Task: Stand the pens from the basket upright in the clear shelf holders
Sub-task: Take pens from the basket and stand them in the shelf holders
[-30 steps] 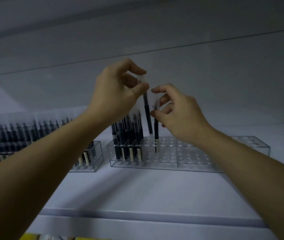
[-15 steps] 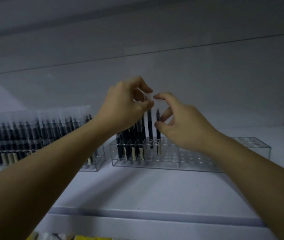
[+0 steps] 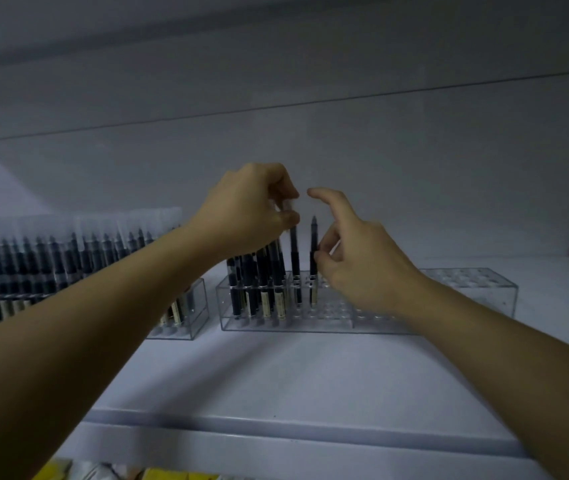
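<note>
Nearest to the camera, the front edge of the white shelf (image 3: 276,424) crossed the view, and the basket was not visible; only some yellow shapes showed under it, too blurred to name. Both bare forearms reached over the shelf to the clear holder (image 3: 310,323). The left hand (image 3: 251,209) pinched the transparent cap of the left pen (image 3: 295,251) between thumb and fingers curled closely together. The right hand (image 3: 355,251) held the right pen (image 3: 313,244) only lightly at the barrel, thumb against one finger, with the index finger lifted away from it. One second before, both pens were higher and the left one hung with its end above the holder; now both stood upright with their lower ends down in neighbouring holes, just beside the standing pens (image 3: 258,271) that filled the left part. This probably means that these two pens were almost placed and only the release remained. To the right, many holes of this holder stood empty. Further left, a second holder (image 3: 193,320) was full of pens. Behind everything was the plain back wall (image 3: 310,133).
</note>
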A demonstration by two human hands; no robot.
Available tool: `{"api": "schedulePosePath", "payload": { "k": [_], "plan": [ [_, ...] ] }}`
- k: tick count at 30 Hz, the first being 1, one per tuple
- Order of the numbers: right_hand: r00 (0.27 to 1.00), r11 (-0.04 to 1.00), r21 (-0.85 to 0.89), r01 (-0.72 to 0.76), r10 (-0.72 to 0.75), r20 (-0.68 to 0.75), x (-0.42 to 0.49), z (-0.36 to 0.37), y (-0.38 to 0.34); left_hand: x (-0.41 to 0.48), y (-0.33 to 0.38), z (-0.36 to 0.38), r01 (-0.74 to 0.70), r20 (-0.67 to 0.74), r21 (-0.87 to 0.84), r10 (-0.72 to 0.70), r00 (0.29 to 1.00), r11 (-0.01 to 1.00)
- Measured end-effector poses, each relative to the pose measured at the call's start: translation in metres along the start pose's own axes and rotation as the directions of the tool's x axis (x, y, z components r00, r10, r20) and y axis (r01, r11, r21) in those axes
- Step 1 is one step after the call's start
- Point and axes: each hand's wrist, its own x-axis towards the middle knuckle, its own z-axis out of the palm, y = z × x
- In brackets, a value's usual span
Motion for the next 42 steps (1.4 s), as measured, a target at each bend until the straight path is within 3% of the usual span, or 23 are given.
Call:
{"api": "schedulePosePath", "payload": {
  "k": [6, 28, 36, 42],
  "plan": [
    [0.999, 0.999, 0.019, 0.037, -0.038, 0.039, 0.003, -0.001, 0.005, -0.006, 0.002, -0.007, -0.079, 0.030, 0.062, 0.077, 0.997, 0.995],
    [0.997, 0.991, -0.134, -0.014, 0.024, 0.071, -0.003, -0.002, -0.002, -0.015, -0.005, -0.004, -0.101, 0.048, 0.166, 0.094, 0.994, 0.981],
    [0.999, 0.969, -0.249, -0.001, -0.011, -0.047, -0.012, -0.028, -0.035, -0.050, 0.001, -0.030, -0.162, 0.010, 0.236, 0.165, 0.986, 0.958],
    [0.996, 0.949, -0.304, 0.086, -0.084, 0.019, -0.056, -0.024, -0.081, -0.111, 0.008, -0.049, -0.204, -0.054, 0.171, 0.216, 0.975, 0.964]
  ]
}}
